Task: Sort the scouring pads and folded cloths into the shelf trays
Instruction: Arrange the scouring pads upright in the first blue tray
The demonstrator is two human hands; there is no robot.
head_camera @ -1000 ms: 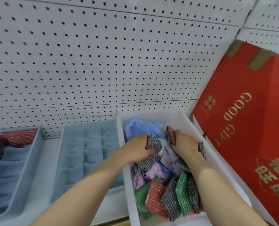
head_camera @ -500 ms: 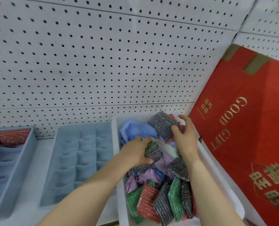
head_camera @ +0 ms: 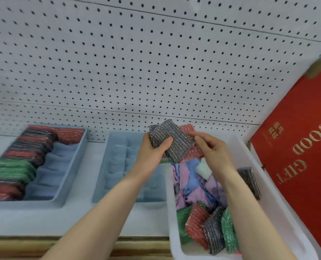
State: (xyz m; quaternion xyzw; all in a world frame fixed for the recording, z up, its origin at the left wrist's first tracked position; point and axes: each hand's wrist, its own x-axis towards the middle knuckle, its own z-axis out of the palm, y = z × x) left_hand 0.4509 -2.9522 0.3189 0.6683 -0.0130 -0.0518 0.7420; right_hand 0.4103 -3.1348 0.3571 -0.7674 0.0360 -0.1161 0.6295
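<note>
Pegboard (head_camera: 156,72) fills the back of the view, behind both hands. Red carton (head_camera: 302,158), one, printed "GOOD GIFT", leans to the right of the right hand's fingers.

Containers: three. White bin (head_camera: 268,177), one, lies under and below the right hand. Contents: loose cloths (head_camera: 191,182) in purple, blue and pale green, count not readable from the heap; upright scouring pads at the near end (head_camera: 206,229), about five seen (two green, one red, one grey, one more green), plus one dark pad (head_camera: 249,182) against the right wall.

Middle blue tray (head_camera: 122,166), one, divided into compartments, sits left of and below the left hand's fingers; no pads seen in it.

Left blue tray (head_camera: 69,166), one, well left of both hands. One column packed with pads (head_camera: 19,166) in red, dark and green bands; blur prevents a count. The other column shows bare compartments.

Hands: two. Left hand (head_camera: 152,149) grips grey scouring pads (head_camera: 169,141), thumb clamped across the front, fingers curled behind; at least two grey pads in the bunch, with a red pad (head_camera: 191,152) behind them. Right hand (head_camera: 210,147) is at the right edge of that bunch, fingers bent and close together; whether they pinch it cannot be told. The bunch is held above the far end of the white bin.
</note>
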